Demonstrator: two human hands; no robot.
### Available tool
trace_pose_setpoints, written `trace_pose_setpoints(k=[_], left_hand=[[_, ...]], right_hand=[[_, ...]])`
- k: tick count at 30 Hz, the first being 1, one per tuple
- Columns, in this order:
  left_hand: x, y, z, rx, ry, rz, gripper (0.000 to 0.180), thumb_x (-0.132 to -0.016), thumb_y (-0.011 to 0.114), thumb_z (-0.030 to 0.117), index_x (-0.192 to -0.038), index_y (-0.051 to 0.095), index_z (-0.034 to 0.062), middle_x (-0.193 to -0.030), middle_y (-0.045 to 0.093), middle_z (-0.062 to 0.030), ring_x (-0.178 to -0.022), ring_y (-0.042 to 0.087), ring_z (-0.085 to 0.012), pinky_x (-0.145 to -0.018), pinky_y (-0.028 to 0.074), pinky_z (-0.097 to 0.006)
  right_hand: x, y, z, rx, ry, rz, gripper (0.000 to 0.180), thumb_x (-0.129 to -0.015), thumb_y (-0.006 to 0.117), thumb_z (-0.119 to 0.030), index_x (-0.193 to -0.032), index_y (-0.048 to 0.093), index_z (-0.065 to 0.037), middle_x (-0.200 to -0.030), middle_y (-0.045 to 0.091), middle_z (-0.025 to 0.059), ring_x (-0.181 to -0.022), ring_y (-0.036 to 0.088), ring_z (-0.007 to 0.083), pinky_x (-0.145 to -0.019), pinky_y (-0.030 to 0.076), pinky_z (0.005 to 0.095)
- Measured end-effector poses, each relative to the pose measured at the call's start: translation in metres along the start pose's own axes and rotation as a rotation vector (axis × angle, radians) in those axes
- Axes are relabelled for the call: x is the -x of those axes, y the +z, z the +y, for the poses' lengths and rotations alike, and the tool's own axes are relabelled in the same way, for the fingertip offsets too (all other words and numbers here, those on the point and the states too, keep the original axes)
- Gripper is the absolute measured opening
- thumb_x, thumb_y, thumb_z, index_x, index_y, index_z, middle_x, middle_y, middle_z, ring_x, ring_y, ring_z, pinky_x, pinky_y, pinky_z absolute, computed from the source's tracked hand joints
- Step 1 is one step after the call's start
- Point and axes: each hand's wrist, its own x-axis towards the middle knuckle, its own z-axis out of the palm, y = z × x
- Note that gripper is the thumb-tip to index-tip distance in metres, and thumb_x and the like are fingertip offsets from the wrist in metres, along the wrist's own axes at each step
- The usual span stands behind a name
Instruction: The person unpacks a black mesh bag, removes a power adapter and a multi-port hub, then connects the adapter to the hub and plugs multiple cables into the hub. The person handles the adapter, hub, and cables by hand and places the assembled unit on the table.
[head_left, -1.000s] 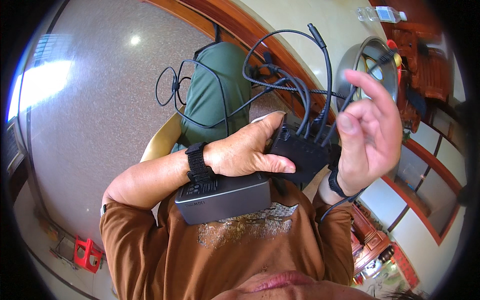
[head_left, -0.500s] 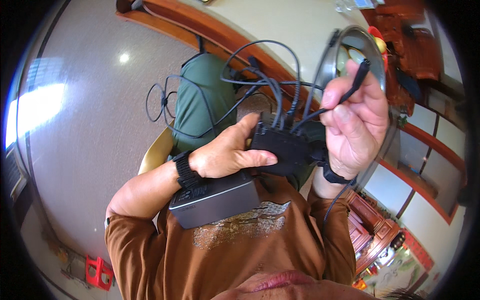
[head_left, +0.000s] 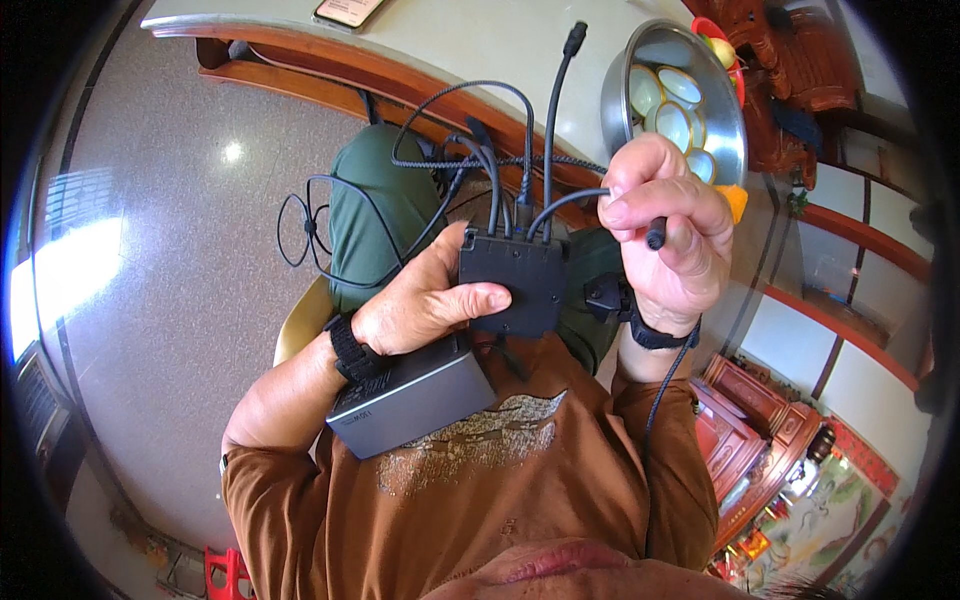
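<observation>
1. The black hub box sits just left of the middle of the frame, held in front of the person's chest. Its long axis runs roughly left to right, and its port edge faces the top of the frame.
2. Several dark cables rise from that top edge. One stiff cable stands almost straight up, its free plug pointing at the upper edge of the frame; the others arch over to the left and loop down.
3. The left hand has its grip closed on the box, thumb lying across the face and pointing right, fingers behind it.
4. The right hand, right of centre, has its grip closed around one cable; the cable's plug end sticks out between the fingers, pointing down.
5. A grey rectangular device lies under the left wrist against the brown shirt, its long axis tilted up to the right.
6. A pale desk with a wooden rim crosses the top of the frame. On it stands a steel bowl holding small dishes at the upper right, and a phone lies at the top edge.
7. The floor on the left is speckled grey stone with bright glare. Red carved wooden furniture fills the right side.
</observation>
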Motion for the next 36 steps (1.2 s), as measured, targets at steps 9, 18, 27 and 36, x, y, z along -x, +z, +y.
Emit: trace_pose_setpoints(k=[9,18,27,36], left_hand=[[0.007,0.001,0.006,0.139,-0.012,-0.089,0.065,-0.084,0.080,0.023,-0.135,0.044,0.0015,-0.126,0.060,-0.0065,-0.118,0.055,-0.0163,-0.105,0.042,-0.033],[0.012,0.001,0.011,0.145,-0.041,-0.098,0.064,-0.084,0.080,0.021,-0.134,0.045,0.0013,-0.124,0.061,-0.0058,-0.115,0.055,-0.0144,-0.104,0.042,-0.031],[0.008,0.006,0.006,0.088,0.202,0.010,0.059,-0.081,0.083,0.014,-0.126,0.047,0.0015,-0.113,0.061,-0.0028,-0.107,0.056,-0.0101,-0.095,0.047,-0.027],[0.005,0.005,0.001,-0.162,0.321,0.154,0.062,-0.074,0.089,0.023,-0.118,0.051,0.0009,-0.098,0.060,-0.0011,-0.093,0.054,-0.0070,-0.083,0.049,-0.025]], right_hand=[[0.006,-0.011,-0.004,-0.030,0.073,-0.072,0.020,-0.074,0.075,-0.008,-0.089,0.068,0.003,-0.096,0.053,0.0112,-0.082,0.049,0.0148,-0.071,0.039,0.0241],[0.001,-0.013,-0.021,0.522,-0.158,-0.350,0.019,-0.074,0.073,-0.004,-0.090,0.066,0.005,-0.102,0.048,0.0153,-0.081,0.052,0.0207,-0.067,0.047,0.0300],[-0.005,0.006,-0.030,0.942,-0.370,-0.469,0.030,-0.061,0.075,0.008,-0.090,0.068,0.008,-0.076,0.051,0.0115,-0.061,0.049,0.0185,-0.053,0.041,0.0288],[0.017,0.031,-0.041,1.217,0.013,-0.300,0.026,-0.071,0.076,0.009,-0.070,0.052,0.001,-0.069,0.050,0.0080,-0.057,0.048,0.0231,-0.052,0.040,0.0333]])
